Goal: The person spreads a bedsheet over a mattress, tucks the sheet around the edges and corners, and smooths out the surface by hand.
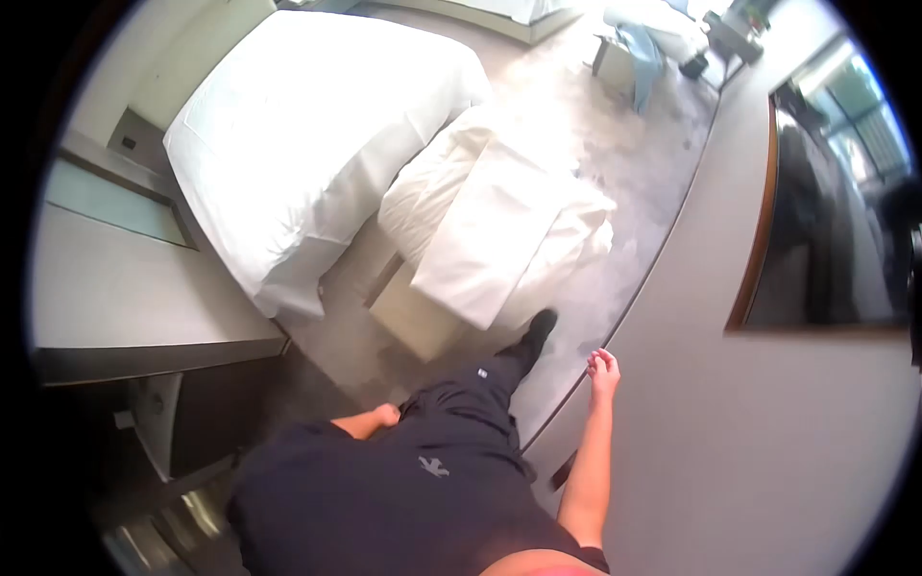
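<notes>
My right hand [603, 370] hangs near the grey wall at my right, fingers loosely curled and a little apart, with nothing seen in it. My left hand [386, 415] is beside my dark trousers at the hip; its fingers are mostly hidden. Neither hand touches bedding. In front of me, a bundled white duvet [432, 187] and a folded white sheet [495, 226] lie over a low beige bench [418, 312]. To the left of them stands a bed [317, 115] covered in smooth white linen.
A wall-mounted television [816, 230] is on the right wall. Grey carpet [653, 182] runs between wall and bench. At the far end are a chair with a blue cloth [642, 62] and another bed [523, 12]. A desk-like cabinet [144, 288] stands at left.
</notes>
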